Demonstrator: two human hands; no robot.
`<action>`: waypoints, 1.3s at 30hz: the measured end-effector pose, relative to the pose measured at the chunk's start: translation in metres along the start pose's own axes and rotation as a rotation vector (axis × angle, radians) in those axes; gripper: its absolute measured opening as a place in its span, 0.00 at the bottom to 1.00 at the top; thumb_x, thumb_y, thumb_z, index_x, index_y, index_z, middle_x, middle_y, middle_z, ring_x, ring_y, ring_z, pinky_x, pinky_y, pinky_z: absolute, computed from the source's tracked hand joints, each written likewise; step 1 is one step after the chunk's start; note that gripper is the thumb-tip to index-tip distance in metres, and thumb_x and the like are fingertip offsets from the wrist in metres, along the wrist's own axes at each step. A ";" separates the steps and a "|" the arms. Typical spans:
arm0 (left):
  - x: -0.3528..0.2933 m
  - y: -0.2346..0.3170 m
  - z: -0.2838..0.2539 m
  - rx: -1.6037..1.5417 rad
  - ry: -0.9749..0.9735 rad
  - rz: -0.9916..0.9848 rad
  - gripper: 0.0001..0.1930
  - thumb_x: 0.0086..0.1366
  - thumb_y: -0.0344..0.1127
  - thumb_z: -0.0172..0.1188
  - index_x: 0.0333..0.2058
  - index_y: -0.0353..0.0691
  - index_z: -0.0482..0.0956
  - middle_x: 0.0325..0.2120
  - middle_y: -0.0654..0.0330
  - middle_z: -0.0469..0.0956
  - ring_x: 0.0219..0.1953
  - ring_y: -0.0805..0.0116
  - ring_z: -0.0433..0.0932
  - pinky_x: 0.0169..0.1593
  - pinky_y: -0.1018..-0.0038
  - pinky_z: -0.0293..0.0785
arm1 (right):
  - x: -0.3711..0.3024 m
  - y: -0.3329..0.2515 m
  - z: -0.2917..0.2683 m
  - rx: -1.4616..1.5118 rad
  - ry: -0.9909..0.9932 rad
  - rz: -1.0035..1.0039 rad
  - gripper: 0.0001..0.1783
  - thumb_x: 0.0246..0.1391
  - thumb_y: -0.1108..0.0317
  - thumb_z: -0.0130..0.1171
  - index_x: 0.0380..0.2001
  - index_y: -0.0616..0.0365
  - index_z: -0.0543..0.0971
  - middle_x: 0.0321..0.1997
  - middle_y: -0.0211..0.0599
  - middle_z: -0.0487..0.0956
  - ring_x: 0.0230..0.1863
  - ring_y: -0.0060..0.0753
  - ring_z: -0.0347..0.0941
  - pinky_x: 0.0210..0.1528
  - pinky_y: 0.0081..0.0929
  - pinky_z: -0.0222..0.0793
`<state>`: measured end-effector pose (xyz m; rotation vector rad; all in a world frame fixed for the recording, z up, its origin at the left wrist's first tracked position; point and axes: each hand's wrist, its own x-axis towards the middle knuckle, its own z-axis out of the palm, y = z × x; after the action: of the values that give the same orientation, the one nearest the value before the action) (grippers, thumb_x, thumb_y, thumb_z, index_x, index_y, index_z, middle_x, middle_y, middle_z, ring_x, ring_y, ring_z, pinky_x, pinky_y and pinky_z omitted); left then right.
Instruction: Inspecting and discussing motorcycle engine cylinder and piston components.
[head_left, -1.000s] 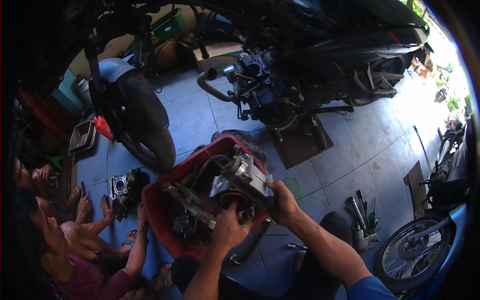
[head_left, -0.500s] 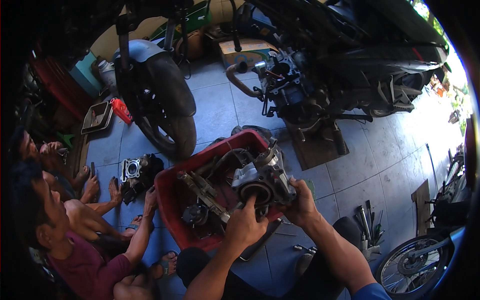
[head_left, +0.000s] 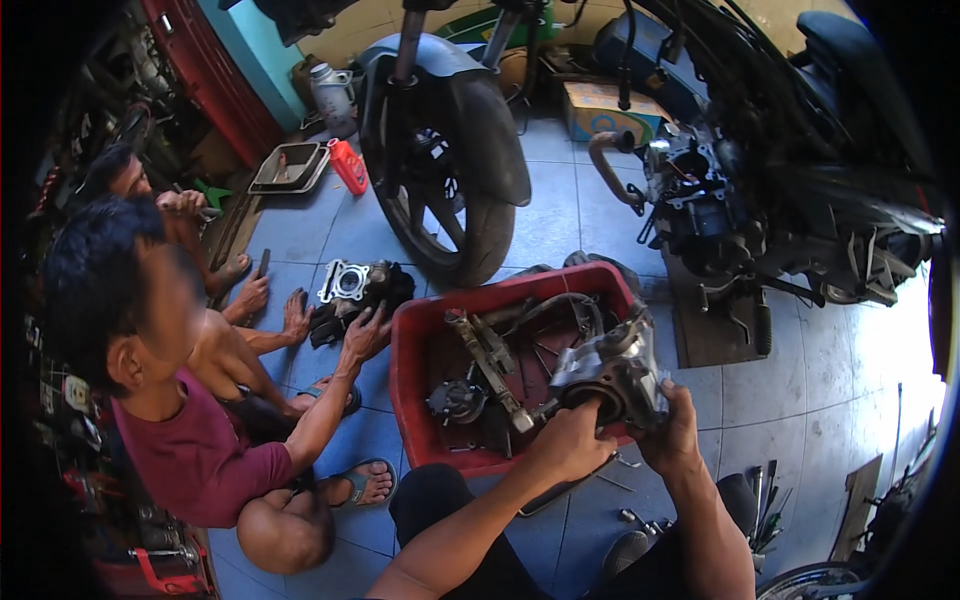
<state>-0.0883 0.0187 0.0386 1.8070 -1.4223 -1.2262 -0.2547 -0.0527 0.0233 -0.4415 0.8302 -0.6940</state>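
Over the right side of a red plastic tub [head_left: 402, 360], I hold a silver metal engine casing [head_left: 632, 362] with a round opening facing me. My right hand [head_left: 672, 428] grips its right edge, thumb on top. A finger of my left hand [head_left: 572, 442] reaches into the opening, its tip hidden inside, while the other fingers curl below. In the tub, left of the casing, lie a long dirty metal part [head_left: 490, 368], a round dark part [head_left: 457, 400] and a hose [head_left: 560, 305].
Two people crouch at left; one reaches a hand [head_left: 368, 335] toward an engine block [head_left: 350, 283] on the tiles. A motorcycle front wheel [head_left: 480, 235] stands beyond the tub, a partly stripped motorcycle [head_left: 700, 185] at right. Sockets [head_left: 640, 520] and hand tools [head_left: 768, 505] lie near my right knee.
My view has turned left, so everything sits further right. The co-worker's hand has left the tub's rim and is now beside the engine block. Both my hands stay on the casing.
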 end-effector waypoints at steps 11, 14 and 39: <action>0.004 -0.021 0.011 0.083 0.036 0.018 0.25 0.56 0.39 0.67 0.50 0.32 0.74 0.41 0.40 0.81 0.45 0.38 0.80 0.48 0.53 0.76 | 0.001 0.006 0.000 -0.039 -0.018 -0.041 0.25 0.58 0.46 0.52 0.49 0.51 0.78 0.40 0.28 0.84 0.35 0.25 0.79 0.32 0.24 0.67; 0.000 -0.012 0.000 -0.066 -0.001 0.068 0.26 0.56 0.37 0.66 0.51 0.31 0.74 0.43 0.40 0.80 0.48 0.42 0.79 0.50 0.56 0.75 | -0.001 0.006 0.004 -0.048 0.027 -0.037 0.25 0.58 0.46 0.52 0.48 0.52 0.79 0.39 0.29 0.84 0.34 0.24 0.78 0.30 0.23 0.66; 0.001 0.001 -0.004 -0.024 -0.064 -0.066 0.30 0.57 0.37 0.65 0.56 0.28 0.69 0.44 0.40 0.81 0.47 0.49 0.83 0.49 0.62 0.78 | 0.006 0.006 -0.006 0.032 -0.026 -0.028 0.25 0.60 0.52 0.51 0.55 0.54 0.74 0.49 0.33 0.82 0.47 0.30 0.80 0.49 0.34 0.76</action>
<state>-0.0848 0.0166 0.0409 1.8262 -1.3861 -1.3401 -0.2541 -0.0535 0.0127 -0.4335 0.7882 -0.7254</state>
